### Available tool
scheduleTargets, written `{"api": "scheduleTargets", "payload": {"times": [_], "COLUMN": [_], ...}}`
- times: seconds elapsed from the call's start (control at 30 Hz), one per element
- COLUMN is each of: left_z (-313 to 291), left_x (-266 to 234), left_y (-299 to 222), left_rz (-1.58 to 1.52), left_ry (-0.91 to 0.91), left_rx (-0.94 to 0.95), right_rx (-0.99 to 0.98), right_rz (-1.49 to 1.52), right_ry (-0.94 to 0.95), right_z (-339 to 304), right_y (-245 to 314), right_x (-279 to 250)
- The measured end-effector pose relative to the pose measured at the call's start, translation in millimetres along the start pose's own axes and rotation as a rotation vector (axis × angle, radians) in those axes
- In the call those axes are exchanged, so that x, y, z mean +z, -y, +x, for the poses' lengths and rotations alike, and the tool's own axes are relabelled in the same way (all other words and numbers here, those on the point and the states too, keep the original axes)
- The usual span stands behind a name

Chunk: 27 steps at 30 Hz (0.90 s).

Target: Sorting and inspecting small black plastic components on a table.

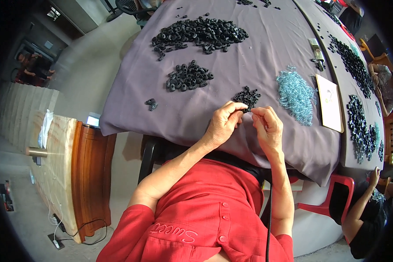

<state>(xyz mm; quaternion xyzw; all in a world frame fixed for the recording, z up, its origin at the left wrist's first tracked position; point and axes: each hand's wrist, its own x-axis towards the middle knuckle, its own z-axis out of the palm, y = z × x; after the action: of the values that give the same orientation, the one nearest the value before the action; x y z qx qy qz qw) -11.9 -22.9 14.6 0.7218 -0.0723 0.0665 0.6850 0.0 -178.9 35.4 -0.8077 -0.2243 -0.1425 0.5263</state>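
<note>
My left hand (224,124) is closed in a pinch at the table's near edge, with a small black plastic part at its fingertips. Close beside it, my right hand (268,129) has thumb and forefinger pinched together; what they hold is too small to make out. Just beyond my fingertips lies a small pile of black plastic parts (247,96). To the right of it is a heap of shiny, pale-blue, coil-like pieces (296,95). Farther left sit a middle-sized pile of black parts (188,77) and a few loose black pieces (151,104).
A large heap of black parts (201,34) covers the far side of the grey tablecloth (135,91). A pale flat board (329,102) lies at the right. Another person's arm (362,205) shows beside a red chair (336,198). A wooden cabinet (89,174) stands left.
</note>
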Motion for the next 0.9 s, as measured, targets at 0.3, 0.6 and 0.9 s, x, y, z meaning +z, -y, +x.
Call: {"api": "scheduleTargets", "payload": {"times": [0.3,0.6,0.9], "left_z": [0.9,0.2,1.3], "left_x": [0.8,-4.9,-6.8], "left_y": [-1.3,0.8,-0.5], "left_rz": [0.043,0.021,-0.022], "left_ry": [0.061,0.109,0.151], "left_rx": [0.092,0.050,0.035], "right_rx": [-0.075,-0.070,-0.026], "right_rz": [-0.087,-0.118,-0.072], "right_ry": [0.059,0.053,0.076], "right_z": [-0.6,-1.4,-1.7], "right_y": [10.0,7.1,9.1], "right_x": [-4.3,2.2,2.0]}}
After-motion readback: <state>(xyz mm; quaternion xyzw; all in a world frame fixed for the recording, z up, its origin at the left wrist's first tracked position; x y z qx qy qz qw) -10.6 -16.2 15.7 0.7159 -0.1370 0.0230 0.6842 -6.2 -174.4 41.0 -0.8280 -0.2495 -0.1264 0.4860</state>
